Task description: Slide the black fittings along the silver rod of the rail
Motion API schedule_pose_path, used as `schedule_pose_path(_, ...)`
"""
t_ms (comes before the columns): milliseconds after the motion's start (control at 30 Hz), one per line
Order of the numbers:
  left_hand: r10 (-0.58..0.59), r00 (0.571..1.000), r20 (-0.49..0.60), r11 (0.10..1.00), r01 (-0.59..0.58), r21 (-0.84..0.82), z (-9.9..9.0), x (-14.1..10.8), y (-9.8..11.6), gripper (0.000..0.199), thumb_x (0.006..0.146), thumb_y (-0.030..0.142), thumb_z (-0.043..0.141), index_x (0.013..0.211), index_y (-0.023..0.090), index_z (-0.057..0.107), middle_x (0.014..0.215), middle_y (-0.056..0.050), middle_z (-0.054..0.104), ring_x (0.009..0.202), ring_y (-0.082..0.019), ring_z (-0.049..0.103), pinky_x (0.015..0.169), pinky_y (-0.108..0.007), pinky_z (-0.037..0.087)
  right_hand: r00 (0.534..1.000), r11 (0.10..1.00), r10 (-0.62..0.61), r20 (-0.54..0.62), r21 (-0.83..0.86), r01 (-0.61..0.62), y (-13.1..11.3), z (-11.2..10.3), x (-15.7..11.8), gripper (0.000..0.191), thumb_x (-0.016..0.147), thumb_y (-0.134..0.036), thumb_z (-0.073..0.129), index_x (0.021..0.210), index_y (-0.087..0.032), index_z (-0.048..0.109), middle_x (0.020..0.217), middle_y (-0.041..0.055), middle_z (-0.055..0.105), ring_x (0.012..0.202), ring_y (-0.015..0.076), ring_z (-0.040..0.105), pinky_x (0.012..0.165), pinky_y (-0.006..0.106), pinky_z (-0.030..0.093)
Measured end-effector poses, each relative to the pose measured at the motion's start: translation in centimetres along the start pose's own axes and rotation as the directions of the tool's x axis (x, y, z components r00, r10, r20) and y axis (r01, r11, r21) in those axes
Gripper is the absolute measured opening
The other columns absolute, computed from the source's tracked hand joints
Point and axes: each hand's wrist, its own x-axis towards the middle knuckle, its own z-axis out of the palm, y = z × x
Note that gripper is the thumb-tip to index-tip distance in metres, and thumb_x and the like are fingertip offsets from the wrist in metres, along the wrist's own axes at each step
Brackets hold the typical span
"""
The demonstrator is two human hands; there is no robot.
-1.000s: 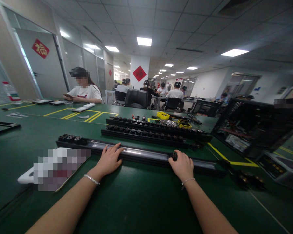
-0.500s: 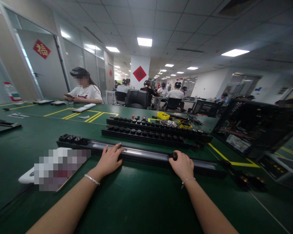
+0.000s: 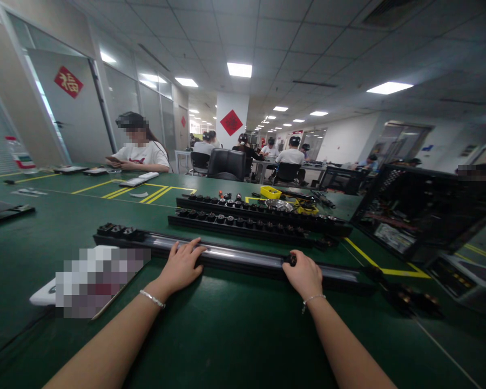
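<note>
A long black power strip housing (image 3: pixel 243 258) with a shiny channel lies slantwise across the table before me. Several black socket modules (image 3: pixel 116 230) sit in its left end. My left hand (image 3: pixel 182 262) rests on the housing left of its middle, fingers spread over the channel. Toward the right part, my right hand (image 3: pixel 305 273) pinches a small round black socket module (image 3: pixel 292 260) at the channel. That module is largely covered by my fingers. Just beyond lie two similar black strips, a nearer one (image 3: pixel 243 228) and a farther one (image 3: pixel 328 222), both lined with sockets.
A pixelated phone-like object (image 3: pixel 101 286) lies at the left on the green table (image 3: pixel 235 335). Loose dark parts (image 3: pixel 413 300) sit near the housing's right end. An open computer case (image 3: pixel 413 216) stands at the right; a yellow box (image 3: pixel 270 192) is farther back. A person (image 3: pixel 140 151) sits across.
My right hand has shifted slightly to the right along the housing with the socket module. The left hand stays in place on the housing.
</note>
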Motion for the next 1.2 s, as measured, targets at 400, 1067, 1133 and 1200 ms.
schedule_pose_path(400,0.005,1.000,-0.001,1.000,-0.005,0.006,0.0,0.0,0.0,0.047,0.075,0.029,0.048,0.121,0.027,0.051,0.143,-0.007,0.039,0.125,-0.026,0.041,0.108,-0.053,0.015,1.000,1.000,0.011,-0.010,-0.002,-0.011,0.3,-0.2,0.0,0.045,0.073,-0.030,0.045,0.115,-0.018,0.054,0.111,0.0080,0.062,0.111,0.0250,0.048,0.095,0.039,0.031)
schedule_pose_path(1067,0.001,1.000,0.007,1.000,-0.001,0.013,0.1,0.0,0.0,0.048,0.074,0.028,0.048,0.122,0.026,0.051,0.143,-0.007,0.038,0.125,-0.026,0.041,0.108,-0.053,0.014,1.000,1.000,0.026,0.012,-0.004,-0.026,0.6,-0.8,0.1,0.047,0.074,-0.028,0.044,0.119,-0.018,0.051,0.112,0.0094,0.061,0.112,0.0243,0.049,0.094,0.038,0.033)
schedule_pose_path(1133,0.000,1.000,0.007,1.000,0.000,0.015,0.2,0.1,-0.1,0.048,0.074,0.028,0.048,0.122,0.026,0.050,0.143,-0.007,0.039,0.125,-0.026,0.041,0.108,-0.053,0.014,0.999,0.999,0.030,0.021,-0.012,-0.030,0.7,-1.0,0.1,0.047,0.074,-0.029,0.043,0.119,-0.018,0.051,0.111,0.0098,0.061,0.111,0.0243,0.050,0.094,0.038,0.034)
schedule_pose_path(1200,-0.001,1.000,0.007,1.000,0.001,0.017,0.2,0.1,-0.1,0.048,0.074,0.028,0.048,0.122,0.026,0.050,0.143,-0.007,0.039,0.125,-0.026,0.041,0.108,-0.053,0.014,0.999,0.999,0.034,0.028,-0.024,-0.033,0.8,-1.1,0.1,0.047,0.074,-0.030,0.044,0.119,-0.018,0.051,0.111,0.0100,0.061,0.110,0.0246,0.051,0.094,0.039,0.033)
